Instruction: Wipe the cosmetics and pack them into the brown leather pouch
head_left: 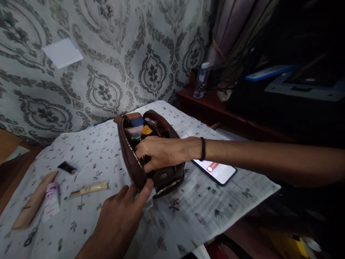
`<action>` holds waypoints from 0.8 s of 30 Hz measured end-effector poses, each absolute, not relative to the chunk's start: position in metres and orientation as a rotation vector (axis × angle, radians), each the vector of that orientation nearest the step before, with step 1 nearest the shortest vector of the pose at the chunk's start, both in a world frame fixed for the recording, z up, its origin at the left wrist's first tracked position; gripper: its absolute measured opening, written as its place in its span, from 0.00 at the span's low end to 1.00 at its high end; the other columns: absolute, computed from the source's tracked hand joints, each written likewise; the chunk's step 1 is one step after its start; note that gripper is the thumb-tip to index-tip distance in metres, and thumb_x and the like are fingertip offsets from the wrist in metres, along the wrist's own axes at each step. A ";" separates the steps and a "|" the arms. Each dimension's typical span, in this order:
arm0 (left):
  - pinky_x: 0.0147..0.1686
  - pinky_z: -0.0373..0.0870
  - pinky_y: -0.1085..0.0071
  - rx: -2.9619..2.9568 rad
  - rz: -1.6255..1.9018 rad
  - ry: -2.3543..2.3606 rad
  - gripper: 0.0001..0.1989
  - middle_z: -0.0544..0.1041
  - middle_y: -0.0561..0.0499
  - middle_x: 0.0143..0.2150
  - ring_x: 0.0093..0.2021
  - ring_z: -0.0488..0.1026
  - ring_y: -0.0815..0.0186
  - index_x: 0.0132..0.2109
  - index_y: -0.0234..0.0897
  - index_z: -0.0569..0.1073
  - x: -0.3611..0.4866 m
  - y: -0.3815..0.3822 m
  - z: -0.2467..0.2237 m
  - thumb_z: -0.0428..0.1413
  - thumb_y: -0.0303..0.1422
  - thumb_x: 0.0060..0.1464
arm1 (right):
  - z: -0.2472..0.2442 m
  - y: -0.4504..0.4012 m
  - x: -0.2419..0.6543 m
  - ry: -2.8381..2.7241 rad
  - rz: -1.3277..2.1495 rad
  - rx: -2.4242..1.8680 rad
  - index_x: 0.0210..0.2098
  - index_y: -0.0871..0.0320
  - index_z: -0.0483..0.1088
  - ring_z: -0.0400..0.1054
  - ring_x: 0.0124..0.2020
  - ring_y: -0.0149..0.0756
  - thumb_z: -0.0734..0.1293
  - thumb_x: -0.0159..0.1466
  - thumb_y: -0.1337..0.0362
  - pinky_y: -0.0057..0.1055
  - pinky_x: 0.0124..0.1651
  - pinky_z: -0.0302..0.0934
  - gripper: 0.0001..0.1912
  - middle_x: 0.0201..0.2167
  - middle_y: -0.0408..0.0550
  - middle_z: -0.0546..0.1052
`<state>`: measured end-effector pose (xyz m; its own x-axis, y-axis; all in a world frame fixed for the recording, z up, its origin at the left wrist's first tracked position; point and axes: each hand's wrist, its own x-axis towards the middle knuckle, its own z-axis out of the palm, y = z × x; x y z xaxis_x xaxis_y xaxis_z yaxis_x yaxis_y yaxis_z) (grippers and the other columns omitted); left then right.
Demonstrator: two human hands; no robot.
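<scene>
So the brown bag (130,165) is sitting unzipped on the cloth-covered desk (199,216), pretty much mid-frame, and both hands are on it. The right hand (163,153) comes in from the right side of the frame, black band (203,149) around the wrist, and its fingers dip down into the bag's opening. The fingertips are hidden in there, so I can't tell if they're grasping anything. The left hand (121,212) is at lower center, with the bag just above it in the frame: thumb up against the bag's near end, the other fingers bent close by its left side. Can't say for sure whether it's actually gripping the bag or just resting on it.

Stuff packed in the bag, toward the top of the opening: a blue round item (137,122), a shiny gold-yellow item (147,130) and a greenish cap (136,136), all just above the right hand in the frame. A phone (223,175) with its screen lit lies right of the bag, partly under the forearm.

Over at lower left, well apart from the right hand, there's a small black tube (67,167), a slim beige tube (94,187), a pink-and-white tube (51,201) and a long tan item (33,205) lying next to it.
</scene>
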<state>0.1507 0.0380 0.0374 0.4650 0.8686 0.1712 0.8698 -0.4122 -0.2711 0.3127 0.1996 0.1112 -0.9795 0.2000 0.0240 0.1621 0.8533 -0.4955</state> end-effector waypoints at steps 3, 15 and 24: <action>0.21 0.66 0.72 -2.396 -0.001 -1.481 0.37 0.79 0.49 0.38 0.32 0.78 0.61 0.65 0.42 0.64 0.151 0.038 0.038 0.51 0.17 0.47 | 0.108 0.201 0.313 -2.938 0.770 -0.256 0.33 0.62 0.79 0.69 0.34 0.31 0.71 0.60 0.74 0.26 0.36 0.56 0.04 0.32 0.45 0.79; 0.21 0.69 0.71 -2.421 0.057 -1.500 0.38 0.79 0.49 0.39 0.34 0.78 0.60 0.65 0.42 0.63 0.152 0.037 0.043 0.50 0.16 0.47 | 0.106 0.206 0.315 -2.979 0.721 -0.147 0.36 0.64 0.78 0.68 0.37 0.35 0.72 0.59 0.70 0.29 0.39 0.58 0.05 0.35 0.49 0.78; 0.21 0.67 0.73 -2.391 0.072 -1.477 0.36 0.79 0.50 0.37 0.32 0.78 0.61 0.65 0.43 0.62 0.152 0.037 0.044 0.50 0.17 0.49 | 0.109 0.199 0.314 -2.980 0.559 -0.229 0.30 0.66 0.77 0.67 0.32 0.34 0.69 0.63 0.72 0.29 0.36 0.56 0.05 0.29 0.51 0.77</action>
<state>0.1517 0.0367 0.0438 0.4614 0.8779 0.1282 0.8614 -0.4086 -0.3018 0.3135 0.1994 0.1088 -0.9836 0.1657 0.0709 0.1287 0.9212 -0.3671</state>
